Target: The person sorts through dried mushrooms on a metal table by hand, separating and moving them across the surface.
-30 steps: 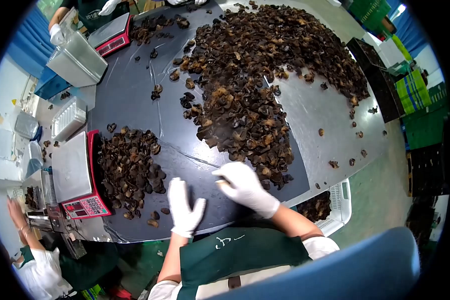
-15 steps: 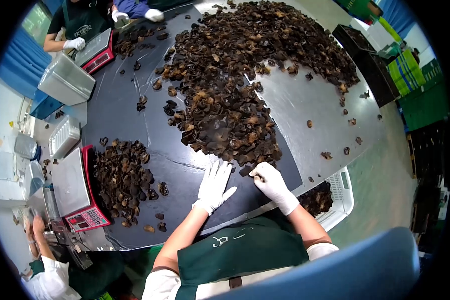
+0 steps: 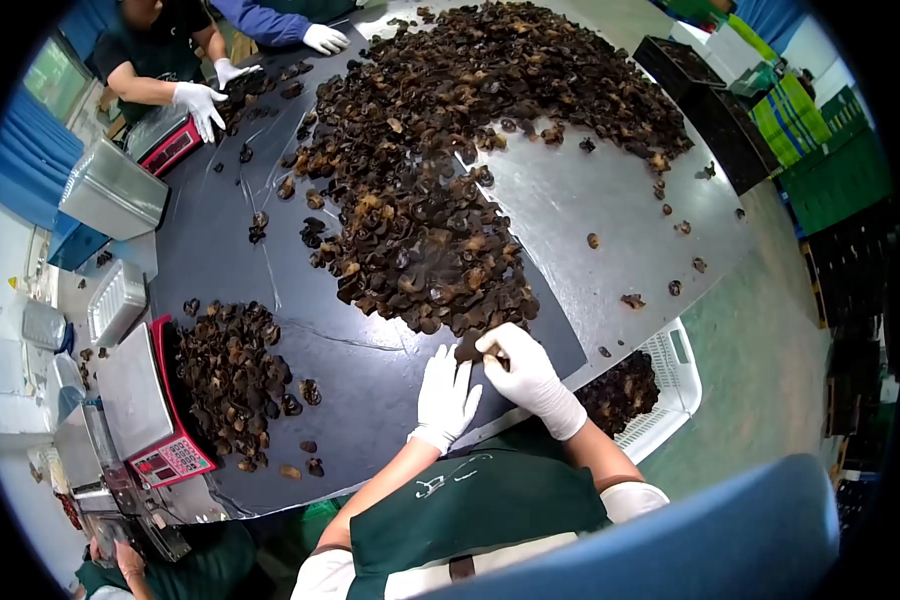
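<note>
In white gloves, both my hands are at the near edge of a big pile of dark brown wood ear mushrooms [image 3: 430,240]. My right hand [image 3: 525,372] pinches one dark wood ear mushroom [image 3: 468,347] between thumb and fingers. My left hand [image 3: 444,398] lies close beside it, fingers stretched out and the thumb apart; its fingertips reach the held mushroom's edge, though I cannot tell if they touch. A smaller heap of the mushrooms [image 3: 230,385] lies to the left on the dark table sheet [image 3: 360,400].
A red scale [image 3: 140,380] stands left, with clear plastic tubs [image 3: 118,300] behind it. A white basket [image 3: 675,390] holding mushrooms sits low at right. Two gloved co-workers are at the far left, near another red scale [image 3: 170,150]; another person works at lower left.
My right hand has moved left with the mushroom; my left hand has shifted right, bringing the two together. A far co-worker's hands have moved from the scale to the mushrooms beside it.
</note>
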`<state>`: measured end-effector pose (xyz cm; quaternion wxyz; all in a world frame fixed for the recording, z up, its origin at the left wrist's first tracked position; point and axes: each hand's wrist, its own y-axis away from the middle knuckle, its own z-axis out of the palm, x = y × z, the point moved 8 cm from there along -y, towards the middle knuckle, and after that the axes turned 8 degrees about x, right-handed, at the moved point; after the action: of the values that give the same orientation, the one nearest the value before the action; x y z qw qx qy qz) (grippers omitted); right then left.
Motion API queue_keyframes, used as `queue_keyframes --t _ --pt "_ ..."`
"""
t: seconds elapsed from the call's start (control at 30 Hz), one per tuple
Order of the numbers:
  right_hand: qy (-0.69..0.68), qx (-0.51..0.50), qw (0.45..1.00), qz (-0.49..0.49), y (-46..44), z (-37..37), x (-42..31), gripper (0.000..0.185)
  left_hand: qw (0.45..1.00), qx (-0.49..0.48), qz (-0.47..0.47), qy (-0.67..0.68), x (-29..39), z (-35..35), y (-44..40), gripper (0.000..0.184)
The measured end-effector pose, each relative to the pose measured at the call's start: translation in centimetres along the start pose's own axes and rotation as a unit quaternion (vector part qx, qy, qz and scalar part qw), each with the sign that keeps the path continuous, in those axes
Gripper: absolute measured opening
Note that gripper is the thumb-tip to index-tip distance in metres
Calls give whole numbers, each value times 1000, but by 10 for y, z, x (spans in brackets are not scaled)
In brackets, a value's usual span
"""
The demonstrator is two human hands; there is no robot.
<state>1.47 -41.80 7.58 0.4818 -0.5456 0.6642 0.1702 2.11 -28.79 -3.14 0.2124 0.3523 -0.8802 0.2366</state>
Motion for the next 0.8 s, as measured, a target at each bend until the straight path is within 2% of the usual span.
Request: queue_keyframes --t 0.03,0.17,0.27,0.33,0.4,0.43,0.47,0.5,0.53,0.57,0.6,0.63,0.67,0.7,0.73,0.77,0.8 --pt "129 -6 987 -96 6 -2 -2 23 1000 -1 1 0 1 -1 0 55" --pt "261 -15 965 -10 34 -25 38 35 1000 16 11 -21 5 -8 -2 46" --pt "216 -30 976 -26 53 -23 74 37 999 -16 37 8 11 -4 0 37" --pt "91 -1 991 94 60 -35 113 36 998 -27 56 33 16 -1 3 35" --pt "-97 75 963 242 63 -47 132 28 993 -61 85 58 24 1 8 34" --pt "-206 109 915 329 62 -48 125 24 987 40 139 72 33 -10 13 36" --pt "-154 123 946 258 50 -48 103 23 988 36 135 70 31 -5 17 35" --pt "-160 105 947 258 41 -34 78 26 988 33 133 69 34 -7 15 35" --pt "-114 86 973 180 31 -18 49 33 988 35 128 80 34 -5 15 36" --pt "-247 -21 954 166 27 15 22 47 988 38 122 91 32 -4 15 36" --pt "-379 -113 907 146 27 42 -16 66 927 -355 -93 75 21 25 16 40" --pt "-282 -255 907 180 35 59 -42 73 927 -357 -90 71 16 28 20 40" --pt "-251 -238 933 105 38 68 -50 74 956 -283 -33 65 12 26 21 45" --pt "-178 -176 968 19 28 60 -60 63 977 -205 25 58 8 24 27 49" --pt "-45 -143 988 -46 26 64 -37 56 987 -125 82 52 6 19 32 53" --pt "89 -106 984 -110 25 67 -13 49 988 -43 138 45 8 8 35 58" --pt "194 -106 970 -98 15 58 -7 42 988 40 67 137 9 -27 23 62"
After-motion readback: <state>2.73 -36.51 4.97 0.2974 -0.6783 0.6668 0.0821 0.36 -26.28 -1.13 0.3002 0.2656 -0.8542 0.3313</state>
